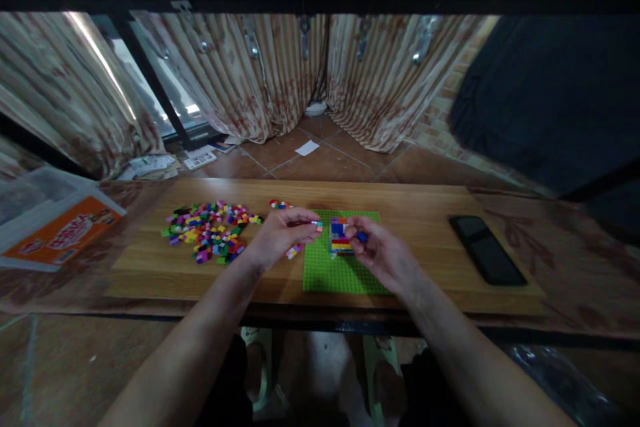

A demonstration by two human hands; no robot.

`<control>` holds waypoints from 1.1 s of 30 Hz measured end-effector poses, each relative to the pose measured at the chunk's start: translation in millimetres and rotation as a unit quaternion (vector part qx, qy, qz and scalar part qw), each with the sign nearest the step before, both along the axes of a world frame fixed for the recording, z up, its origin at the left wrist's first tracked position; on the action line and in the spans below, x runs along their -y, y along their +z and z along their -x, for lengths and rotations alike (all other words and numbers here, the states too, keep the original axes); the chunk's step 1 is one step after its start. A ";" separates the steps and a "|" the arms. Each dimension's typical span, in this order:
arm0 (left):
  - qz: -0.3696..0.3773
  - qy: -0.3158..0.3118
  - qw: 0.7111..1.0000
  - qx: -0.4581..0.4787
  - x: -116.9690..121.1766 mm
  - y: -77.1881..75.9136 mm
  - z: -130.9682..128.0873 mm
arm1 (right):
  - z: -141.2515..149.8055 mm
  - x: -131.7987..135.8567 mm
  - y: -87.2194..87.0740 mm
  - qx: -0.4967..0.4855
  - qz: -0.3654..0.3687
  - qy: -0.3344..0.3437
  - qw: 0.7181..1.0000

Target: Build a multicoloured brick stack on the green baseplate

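Note:
Between the thumb and fingers of my left hand (283, 233) are small teal and pink toy bricks (318, 226), held above the left part of a green baseplate (320, 273). My right hand (383, 250) pinches a dark blue toy brick (361, 237) over the baseplate's right part. Between the two hands, a block of stacked colored bricks (339, 239) stands on the baseplate, with blue, red, yellow and white pieces showing. My right fingers partly cover its right side; whether they touch it I cannot tell.
A heap of loose toy bricks (215, 230) lies on the wooden board (420, 213) at left. Smaller groups of bricks (280, 204) lie near my left hand. A black phone (486, 250) rests at right. A clear plastic box (55, 213) with an orange label stands far left.

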State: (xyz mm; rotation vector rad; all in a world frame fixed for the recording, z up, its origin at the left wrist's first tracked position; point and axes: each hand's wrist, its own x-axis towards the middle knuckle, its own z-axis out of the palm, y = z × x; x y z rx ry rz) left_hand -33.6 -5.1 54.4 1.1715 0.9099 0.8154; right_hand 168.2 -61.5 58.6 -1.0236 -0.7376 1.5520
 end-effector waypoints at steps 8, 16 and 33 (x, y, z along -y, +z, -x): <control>0.008 0.009 0.998 0.063 24.2 8.0 -30.2 | 21.2 5.1 -5.8 0.073 -0.063 -0.010 0.995; 0.059 0.021 0.991 0.119 25.3 12.1 -32.6 | 18.9 6.9 -4.0 0.060 -0.076 -0.021 0.995; 0.032 0.087 0.995 -0.031 -15.5 0.1 35.8 | 86.9 -0.9 -77.2 0.391 -0.098 0.034 0.914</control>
